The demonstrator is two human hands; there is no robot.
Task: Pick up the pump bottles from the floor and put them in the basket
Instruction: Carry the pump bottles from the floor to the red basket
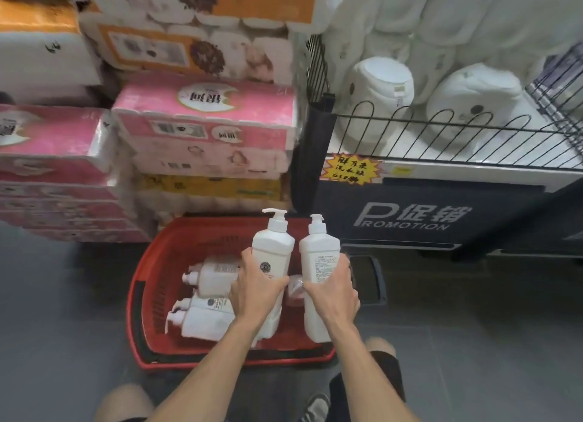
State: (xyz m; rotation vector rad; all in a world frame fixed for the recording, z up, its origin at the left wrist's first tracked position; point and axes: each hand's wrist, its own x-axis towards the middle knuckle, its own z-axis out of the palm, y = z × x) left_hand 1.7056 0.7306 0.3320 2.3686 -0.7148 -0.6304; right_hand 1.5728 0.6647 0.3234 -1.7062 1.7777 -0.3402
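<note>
Now, the head camera looks down over a person's two bare forearms to a red shopping basket (205,232) standing on a dark tiled floor (63,327).

The left hand (257,290) has its fingers and thumb wrapped round the waist of the left held bottle (273,251), a white pump bottle held upright above the middle of the basket. The right hand (332,290) grips the right held bottle (318,254) the same way, upright, above the basket's right edge. The two bottles are side by side, close but apart, with their pump heads at the far end.

Inside the basket, on its left side, three more white pump bottles lie on their sides with pumps pointing left: the far lying bottle (217,275), the middle lying bottle (209,303) and the near lying bottle (202,325). A small pinkish item (295,290) shows between the hands, low in the basket, too blurred to identify.

The task looks well along. Three bottles are in, two are lifted and not yet set down, and no bottle shows on the visible floor. What lies outside the frame cannot be told.

Beyond the basket, pink tissue packs (205,122) are stacked at far left. A dark promotion bin (410,219) stands at far right, with white wrapped packs (381,87) behind its wire rail.
</note>
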